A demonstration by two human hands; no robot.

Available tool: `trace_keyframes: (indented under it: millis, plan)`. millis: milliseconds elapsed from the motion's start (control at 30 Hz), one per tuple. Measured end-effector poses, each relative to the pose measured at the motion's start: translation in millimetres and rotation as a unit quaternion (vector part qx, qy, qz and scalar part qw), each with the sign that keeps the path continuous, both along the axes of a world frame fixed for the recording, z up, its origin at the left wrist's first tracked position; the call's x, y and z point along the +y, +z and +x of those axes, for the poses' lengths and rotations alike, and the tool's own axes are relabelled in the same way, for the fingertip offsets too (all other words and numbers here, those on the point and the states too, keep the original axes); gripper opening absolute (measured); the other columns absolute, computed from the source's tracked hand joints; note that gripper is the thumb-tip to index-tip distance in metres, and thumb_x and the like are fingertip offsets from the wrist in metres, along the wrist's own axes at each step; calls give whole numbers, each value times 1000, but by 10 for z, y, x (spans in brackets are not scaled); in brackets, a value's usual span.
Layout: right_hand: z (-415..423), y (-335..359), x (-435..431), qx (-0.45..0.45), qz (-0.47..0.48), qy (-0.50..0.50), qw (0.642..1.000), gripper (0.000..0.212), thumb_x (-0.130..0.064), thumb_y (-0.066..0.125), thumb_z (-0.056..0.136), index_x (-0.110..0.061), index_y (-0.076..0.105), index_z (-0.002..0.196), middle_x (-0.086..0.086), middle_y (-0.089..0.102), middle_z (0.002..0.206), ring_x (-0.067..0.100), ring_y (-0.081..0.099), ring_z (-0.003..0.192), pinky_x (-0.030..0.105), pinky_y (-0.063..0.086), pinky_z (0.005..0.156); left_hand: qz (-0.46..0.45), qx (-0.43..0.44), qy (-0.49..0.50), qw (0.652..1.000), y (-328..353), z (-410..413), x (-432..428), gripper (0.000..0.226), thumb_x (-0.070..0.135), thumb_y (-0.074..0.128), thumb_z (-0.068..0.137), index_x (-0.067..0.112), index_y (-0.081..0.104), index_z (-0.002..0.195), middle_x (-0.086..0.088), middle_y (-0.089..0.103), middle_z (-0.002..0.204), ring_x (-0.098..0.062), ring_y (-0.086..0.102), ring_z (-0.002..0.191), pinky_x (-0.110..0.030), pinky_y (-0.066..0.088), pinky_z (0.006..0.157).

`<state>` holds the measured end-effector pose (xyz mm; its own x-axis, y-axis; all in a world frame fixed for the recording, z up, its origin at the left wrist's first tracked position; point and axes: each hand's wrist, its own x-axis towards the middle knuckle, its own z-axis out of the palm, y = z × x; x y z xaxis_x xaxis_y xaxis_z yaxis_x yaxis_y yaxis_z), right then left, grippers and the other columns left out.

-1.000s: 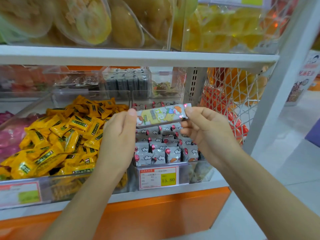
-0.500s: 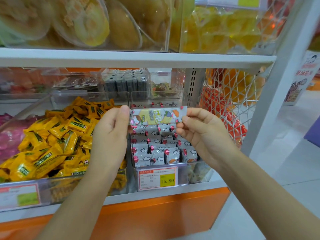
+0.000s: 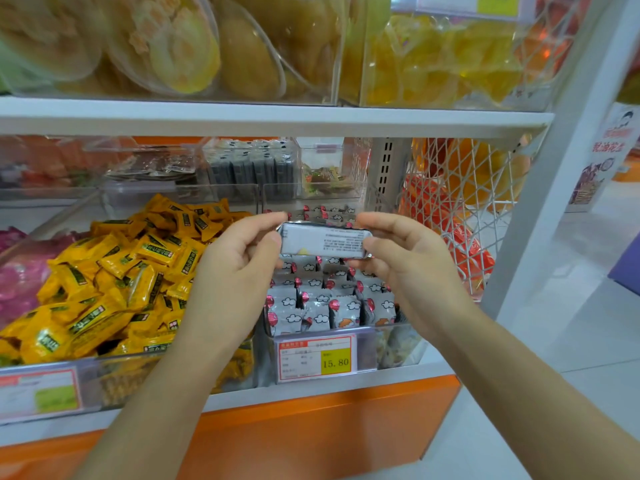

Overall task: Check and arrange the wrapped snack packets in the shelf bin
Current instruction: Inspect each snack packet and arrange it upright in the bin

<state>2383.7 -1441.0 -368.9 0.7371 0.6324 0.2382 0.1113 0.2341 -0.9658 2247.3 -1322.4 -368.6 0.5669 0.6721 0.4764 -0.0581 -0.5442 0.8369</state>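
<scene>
Shelf bin (image 3: 372, 348) behind; packet (image 3: 323, 242) shows grey printed back

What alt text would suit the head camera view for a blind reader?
A person's left grip and right grip pinch the ends of a long grey packet, its printed back facing the camera, above a clear bin of grey cloud-patterned packets with a 15.80 price tag. Yellow packets lie heaped to its left.

Grey packets (image 3: 329, 306) — white clouds, red balloons; yellow packets (image 3: 114, 282).
</scene>
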Motion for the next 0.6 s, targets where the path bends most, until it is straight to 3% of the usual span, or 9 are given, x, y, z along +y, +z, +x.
trace_keyframes:
  millis: [100, 233, 333, 433, 533, 600]
  plan:
    - [-19, 3, -12, -27, -17, -9, 999, 25, -1, 55, 88, -18, 70, 99, 9, 71, 98, 22, 69, 84, 30, 56, 76, 4, 22, 5, 1000, 4, -8, -2, 30, 14, 47, 92, 36, 57, 111, 13, 60, 86, 3, 53, 66, -9, 44, 61]
    - [-38, 4, -19, -89, -39, -45, 994, 12, -14, 67, 83, -25, 71, 88, -7, 71, 88, 0, 65, 77, 13, 48, 64, 3, 21, 5, 1000, 6, -8, -19, 21, 22, 54, 88, 39, 57, 100, 11, 60, 83, -3, 57, 73, -14, 44, 62]
    - [-47, -2, -11, -95, -41, -56, 993, 10, -14, 68, 82, -23, 70, 79, -13, 70, 80, -2, 63, 72, 14, 50, 63, 31, 22, 10, 999, 11, -2, -30, 16, 25, 59, 85, 39, 57, 93, 14, 56, 79, -9, 59, 78, -22, 46, 65]
    - [-52, -11, 3, -98, -46, -78, 991, 13, -15, 67, 82, -19, 67, 70, -12, 69, 73, 1, 61, 67, 22, 52, 66, 46, 31, 6, 998, 12, -1, -41, 18, 22, 63, 84, 38, 57, 88, 15, 57, 81, -2, 58, 74, -14, 48, 61]
    - [-60, -23, 6, -130, -44, -102, 985, 17, -17, 67, 83, -17, 65, 66, -11, 66, 70, 0, 57, 64, 20, 49, 64, 53, 36, 4, 998, 11, 5, -69, 15, 19, 63, 82, 32, 58, 86, 12, 57, 80, -1, 56, 69, -12, 47, 57]
    - [-76, -22, 2, -156, -37, -109, 981, 17, -17, 68, 82, -19, 66, 65, -15, 65, 68, -2, 56, 64, 14, 46, 63, 48, 30, 10, 998, 21, 8, -87, 11, 20, 61, 81, 30, 58, 81, 8, 56, 75, -9, 55, 66, -22, 50, 57]
